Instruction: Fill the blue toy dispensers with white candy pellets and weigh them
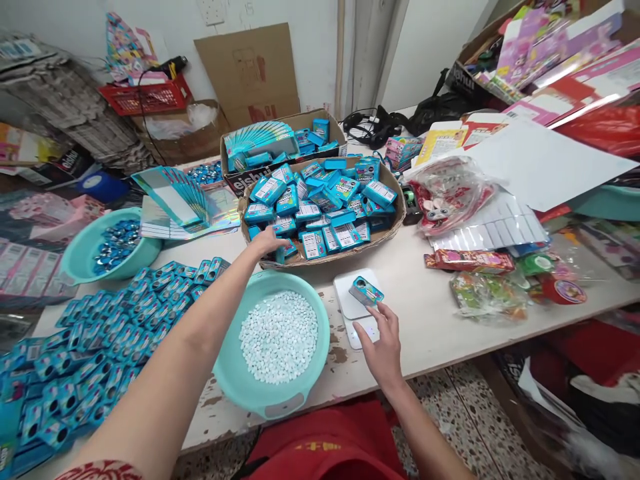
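My left hand [271, 243] reaches over the near left rim of a cardboard box [327, 260] heaped with small blue packets [314, 245]. Its thumb is stretched out beside a packet; the other fingers are partly hidden. On a white scale [349, 308] lies one blue packet [367, 291], tilted, with a dark round spot at one end. My right hand [384, 341] is at the scale's near side, thumb and fingers apart, fingertips close to that packet. Between my arms stands a turquoise basin [320, 333] of small white pellets [280, 339].
Many blue packets [120, 327] stand in rows at left, beside a basin [75, 270] of shiny blue pieces. Behind are folded card sheets [173, 197] and a second box [340, 133]. Wrapped sweets [487, 297] and paper sheets [555, 160] cover the right side.
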`<state>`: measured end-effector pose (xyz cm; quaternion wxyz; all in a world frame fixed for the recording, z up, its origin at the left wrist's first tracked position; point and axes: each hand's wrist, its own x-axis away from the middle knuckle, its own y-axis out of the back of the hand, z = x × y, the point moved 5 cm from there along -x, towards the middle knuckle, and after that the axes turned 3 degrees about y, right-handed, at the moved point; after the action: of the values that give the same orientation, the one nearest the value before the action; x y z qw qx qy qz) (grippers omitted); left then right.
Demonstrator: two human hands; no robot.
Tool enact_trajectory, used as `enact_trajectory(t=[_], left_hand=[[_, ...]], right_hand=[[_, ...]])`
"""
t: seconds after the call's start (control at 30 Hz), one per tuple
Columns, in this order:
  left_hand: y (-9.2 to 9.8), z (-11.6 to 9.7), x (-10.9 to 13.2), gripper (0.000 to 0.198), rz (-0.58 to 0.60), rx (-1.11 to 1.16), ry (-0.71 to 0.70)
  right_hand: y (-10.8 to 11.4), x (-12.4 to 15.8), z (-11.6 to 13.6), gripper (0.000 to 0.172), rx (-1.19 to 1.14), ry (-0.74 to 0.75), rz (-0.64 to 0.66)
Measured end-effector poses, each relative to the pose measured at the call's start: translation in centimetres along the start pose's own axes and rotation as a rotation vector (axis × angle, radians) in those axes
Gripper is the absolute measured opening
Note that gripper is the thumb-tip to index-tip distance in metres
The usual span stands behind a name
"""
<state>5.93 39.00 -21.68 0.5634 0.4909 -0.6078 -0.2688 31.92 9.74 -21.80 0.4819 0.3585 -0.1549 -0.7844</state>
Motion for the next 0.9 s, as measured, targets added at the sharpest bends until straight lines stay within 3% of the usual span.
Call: enact_trajectory(t=[0.1,0.23,0.33,0.47,0.6,0.73,0.83,0.9], left_hand=[[1.1,0.7,0.2,0.036,-0.206,0.241,0.078],[2.0,1.9,1.8,0.029,-0.227,0.908,0.134],[2.1,2.6,4.9,0.027,-0.05,1.326,0.047],[-0.3,3.4,10.8,0.022,0.291,1.832,0.044],[-4.7,3.7,16.8,0.02,0.393,1.938,0.118],[-9.8,3.0,24.1,0.041,0.421,1.944,0.053],[-13.1,3.2,27.6,0.044,0.551,1.783,-0.035],[-14.1,4.4,26.8,0.033,0.487,1.504,-0.136]], right_hand=[[-0.3,0.1,0.6,0.033,-0.017,0.007,0.017],[-0.1,-0.1,1.8,0.029,-0.068,0.022,0.002],[-0.4,-0.4,2.9,0.029,-0.121,0.025,0.01],[-1.6,-1.0,4.6,0.032,-0.235,0.021,0.059],[-3.0,-0.6,6.5,0.049,-0.461,-0.103,0.119],[-4.6,2.8,7.5,0.077,-0.836,-0.482,0.189],[-3.8,5.6,6.0,0.067,-0.801,-0.761,0.013],[-2.6,6.3,4.3,0.063,-0.749,-0.838,-0.111]])
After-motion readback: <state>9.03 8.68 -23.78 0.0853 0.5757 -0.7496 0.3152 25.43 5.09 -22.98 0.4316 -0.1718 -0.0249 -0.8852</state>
